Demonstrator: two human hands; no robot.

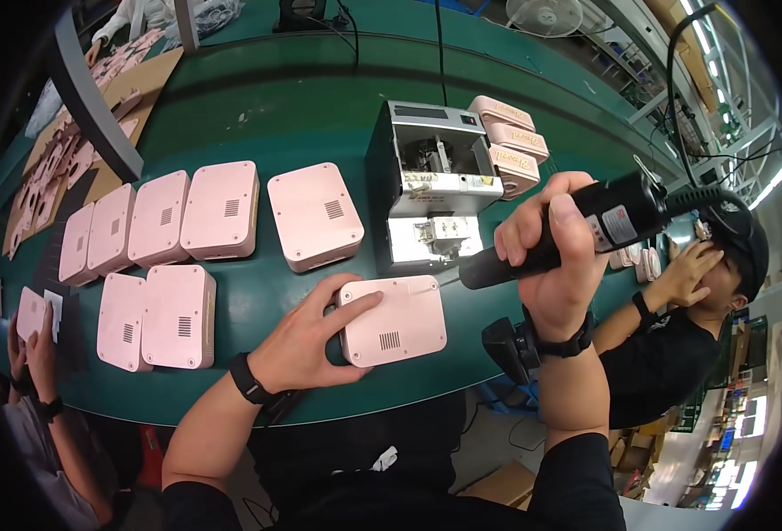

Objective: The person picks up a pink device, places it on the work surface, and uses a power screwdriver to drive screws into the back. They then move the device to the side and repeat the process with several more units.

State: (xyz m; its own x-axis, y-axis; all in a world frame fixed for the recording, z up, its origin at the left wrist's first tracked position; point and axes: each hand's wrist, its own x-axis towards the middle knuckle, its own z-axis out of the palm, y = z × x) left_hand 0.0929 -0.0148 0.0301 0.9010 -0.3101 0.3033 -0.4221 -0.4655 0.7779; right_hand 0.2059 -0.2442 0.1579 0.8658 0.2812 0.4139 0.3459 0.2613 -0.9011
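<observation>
Because the left hand clasps one end only, the pink case might swivel under the black screwdriver gripped in the right hand, and scratch.

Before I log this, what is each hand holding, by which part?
Right grip: black electric screwdriver, around its middle. Left grip: pink box, by its left end.

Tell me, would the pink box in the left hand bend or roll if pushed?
The pink box probably wouldn't bend: its straight walls look like hard plastic. It likely wouldn't roll, being broad and flat-faced. Its smooth surface might slide a little.
</observation>
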